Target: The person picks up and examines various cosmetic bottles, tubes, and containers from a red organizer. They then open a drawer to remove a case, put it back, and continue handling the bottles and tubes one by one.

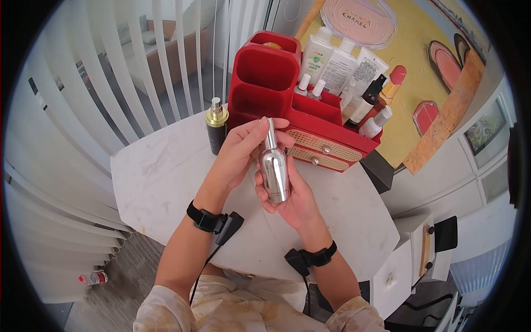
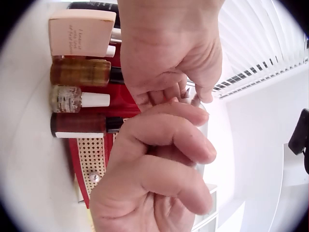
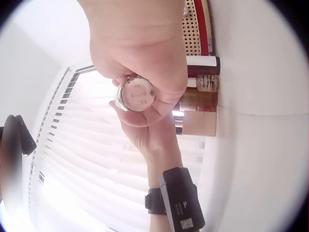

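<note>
From where I stand, the head view shows the glossy silver metallic bottle (image 1: 274, 174) held upright above the white marble table (image 1: 166, 188), in front of the red organizer with woven drawer fronts (image 1: 319, 146). The left hand (image 1: 235, 152) pinches its slim silver top; the right hand (image 1: 298, 196) wraps the body. Left of the organizer stands a black bottle with a gold collar (image 1: 217, 128), near the table's far edge. White marble stretches either side of the forearms to the curved edges.

In the left wrist view, the hands overlap and mostly hide the silver bottle; the right fingers curl. A pale pink box (image 2: 82, 34), an amber bottle with a black cap (image 2: 79, 72) and a dark red bottle (image 2: 79, 123) line up beside them.

In the right wrist view, the bottle's round base shows within the right hand's curled fingers, well apart from the tabletop.
</note>
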Demonstrator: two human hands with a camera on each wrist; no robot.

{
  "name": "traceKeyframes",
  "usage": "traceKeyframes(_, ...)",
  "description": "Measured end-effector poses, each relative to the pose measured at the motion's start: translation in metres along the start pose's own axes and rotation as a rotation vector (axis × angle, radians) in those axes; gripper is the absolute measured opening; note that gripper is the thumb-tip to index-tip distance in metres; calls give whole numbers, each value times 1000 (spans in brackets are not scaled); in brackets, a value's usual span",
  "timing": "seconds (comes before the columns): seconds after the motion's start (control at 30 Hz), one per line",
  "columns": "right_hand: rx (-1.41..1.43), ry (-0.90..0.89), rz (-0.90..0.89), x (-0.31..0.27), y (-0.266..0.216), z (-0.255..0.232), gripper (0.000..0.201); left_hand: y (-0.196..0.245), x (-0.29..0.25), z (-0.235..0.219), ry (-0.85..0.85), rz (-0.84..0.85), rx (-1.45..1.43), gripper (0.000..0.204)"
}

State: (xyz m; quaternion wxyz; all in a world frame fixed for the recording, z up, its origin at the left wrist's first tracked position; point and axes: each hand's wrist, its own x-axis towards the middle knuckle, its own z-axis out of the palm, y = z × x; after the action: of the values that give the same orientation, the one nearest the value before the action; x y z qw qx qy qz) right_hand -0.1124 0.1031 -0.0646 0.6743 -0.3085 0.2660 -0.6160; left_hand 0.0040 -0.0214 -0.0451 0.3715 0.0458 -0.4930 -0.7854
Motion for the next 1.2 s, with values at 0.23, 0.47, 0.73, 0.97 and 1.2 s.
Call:
traceKeyframes(0.23,18,-15,35,-1,0,3,61,0,-1,2,-9,-8,4,49)
traceKeyframes(0.47,-8,-31,5,-2,1,4,61,0,-1,-2,-67,-5,-13,47)
traceKeyframes(0.73,-98,50,-113,1,5,3,54,2,-2,2,-77,-18,-4,46)
traceKeyframes(0.97,-205,86,-186,2,7,2,47,6,-3,6,-58,-30,109,51)
traceKeyframes(1.2,-199,73,-155,1,5,0,54,6,-3,6,-83,-22,103,51)
